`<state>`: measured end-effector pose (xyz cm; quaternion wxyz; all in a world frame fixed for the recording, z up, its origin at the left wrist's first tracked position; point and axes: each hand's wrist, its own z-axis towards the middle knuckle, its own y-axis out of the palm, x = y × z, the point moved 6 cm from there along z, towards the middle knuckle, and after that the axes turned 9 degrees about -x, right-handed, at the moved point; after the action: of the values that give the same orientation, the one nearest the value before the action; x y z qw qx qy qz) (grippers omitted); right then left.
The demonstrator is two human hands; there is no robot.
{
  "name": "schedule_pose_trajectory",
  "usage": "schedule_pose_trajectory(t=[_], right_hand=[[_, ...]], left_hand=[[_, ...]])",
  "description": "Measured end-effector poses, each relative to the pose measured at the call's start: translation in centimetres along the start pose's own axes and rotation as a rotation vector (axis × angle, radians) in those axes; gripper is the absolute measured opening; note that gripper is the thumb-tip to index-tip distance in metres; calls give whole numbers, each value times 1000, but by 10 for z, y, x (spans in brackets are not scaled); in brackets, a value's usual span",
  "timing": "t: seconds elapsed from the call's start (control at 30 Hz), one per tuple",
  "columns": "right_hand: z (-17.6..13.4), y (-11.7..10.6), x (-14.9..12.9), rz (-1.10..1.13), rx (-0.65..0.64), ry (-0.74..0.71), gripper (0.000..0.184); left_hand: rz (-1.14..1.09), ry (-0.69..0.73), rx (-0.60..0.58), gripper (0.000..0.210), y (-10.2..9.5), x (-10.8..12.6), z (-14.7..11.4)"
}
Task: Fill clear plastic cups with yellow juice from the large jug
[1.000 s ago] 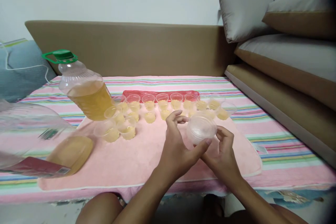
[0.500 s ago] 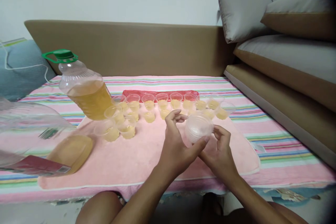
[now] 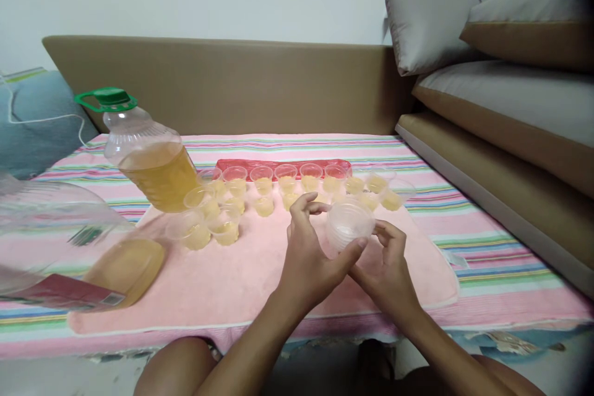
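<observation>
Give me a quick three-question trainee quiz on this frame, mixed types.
1. True or false: both hands grip one empty clear cup.
2. The green-capped bottle stands: A) left of the cup rows, B) right of them, C) on the cushions.
3. What do the small filled cups contain?

Key
1. True: left hand and right hand both pinch it.
2. A.
3. Yellowish liquid, like the bottle's.

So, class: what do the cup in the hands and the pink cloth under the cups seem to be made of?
The cup, held by both hands, looks like thin clear plastic: see-through, faintly ribbed, slightly glossy. The pink cloth looks like terry towelling: matt, fuzzy surface, soft rumpled edge.
</observation>
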<state>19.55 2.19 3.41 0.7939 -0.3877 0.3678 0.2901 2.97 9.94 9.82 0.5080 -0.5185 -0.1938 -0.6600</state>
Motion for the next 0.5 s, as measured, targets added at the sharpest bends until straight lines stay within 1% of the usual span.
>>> schedule_pose_trajectory(t=[0.2, 0.5], right_hand=[[-1, 0, 0, -7, -10, 22, 78], [-1, 0, 1, -12, -15, 76, 84]], left_hand=[[23, -16, 6, 85, 0, -1, 0], [47, 11, 18, 83, -1, 3, 0]])
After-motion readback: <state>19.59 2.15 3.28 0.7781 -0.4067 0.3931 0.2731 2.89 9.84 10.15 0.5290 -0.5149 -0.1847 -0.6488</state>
